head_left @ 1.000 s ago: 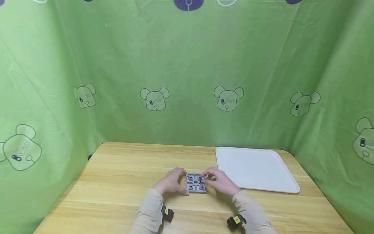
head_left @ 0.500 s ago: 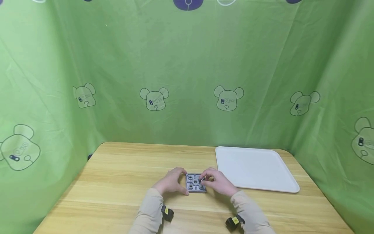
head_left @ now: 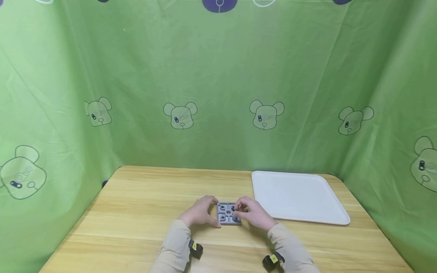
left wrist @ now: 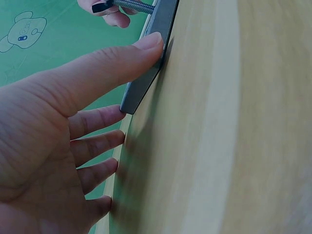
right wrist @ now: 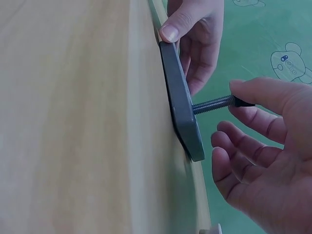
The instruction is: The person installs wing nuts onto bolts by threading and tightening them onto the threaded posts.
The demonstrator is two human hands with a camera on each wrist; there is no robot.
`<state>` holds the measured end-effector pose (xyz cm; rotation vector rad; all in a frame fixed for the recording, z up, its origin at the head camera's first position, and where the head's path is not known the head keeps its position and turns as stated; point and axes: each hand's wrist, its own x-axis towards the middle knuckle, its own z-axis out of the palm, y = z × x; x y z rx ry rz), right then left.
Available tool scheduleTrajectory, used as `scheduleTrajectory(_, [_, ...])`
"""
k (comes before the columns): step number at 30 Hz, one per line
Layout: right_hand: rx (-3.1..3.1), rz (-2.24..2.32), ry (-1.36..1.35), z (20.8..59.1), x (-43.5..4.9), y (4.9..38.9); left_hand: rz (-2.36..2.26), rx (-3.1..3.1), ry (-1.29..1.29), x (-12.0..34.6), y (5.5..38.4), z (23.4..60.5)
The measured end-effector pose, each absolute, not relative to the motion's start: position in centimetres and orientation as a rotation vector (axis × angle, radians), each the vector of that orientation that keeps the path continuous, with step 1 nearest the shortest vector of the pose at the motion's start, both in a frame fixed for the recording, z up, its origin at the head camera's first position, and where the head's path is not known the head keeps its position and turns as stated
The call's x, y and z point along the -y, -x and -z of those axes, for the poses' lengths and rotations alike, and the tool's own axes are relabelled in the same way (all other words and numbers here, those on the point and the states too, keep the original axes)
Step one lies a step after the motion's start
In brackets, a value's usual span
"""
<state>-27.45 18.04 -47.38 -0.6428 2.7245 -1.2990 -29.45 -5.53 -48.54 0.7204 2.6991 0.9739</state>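
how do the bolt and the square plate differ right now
The bolt is slender and threaded; the plate is square and broad. The bolt stands up from the plate, which lies flat on the table. The right hand pinches the bolt's dark top; the left hand holds the plate. Both look greyish.

- Green curtain point(head_left: 218, 68): bear-head prints point(head_left: 266, 115) in the mid row carry a dk pill-shaped logo point(head_left: 260, 118) + outlined ltrs point(head_left: 268, 117) beside it; ltrs too faint/sm. to read for sure.
- L & R wrist views: same logo + ltrs on a bear head each, also illegible.
- Yellow labels point(head_left: 274, 258) on both blk wrist devices point(head_left: 197, 251): any wording too sm. to read.
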Motion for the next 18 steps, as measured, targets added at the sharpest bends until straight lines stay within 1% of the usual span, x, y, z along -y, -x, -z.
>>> scheduleTrajectory(13, [-2.719, 1.321, 0.577, 46.2, -19.2, 27.6, -0.997, -2.690, -0.704, 5.6, 29.5, 48.6])
scheduleTrajectory(18, [-2.714, 1.301, 0.620, 46.4, -19.6, 27.8, -1.000, -2.687, -0.706, 5.6, 29.4, 48.6])
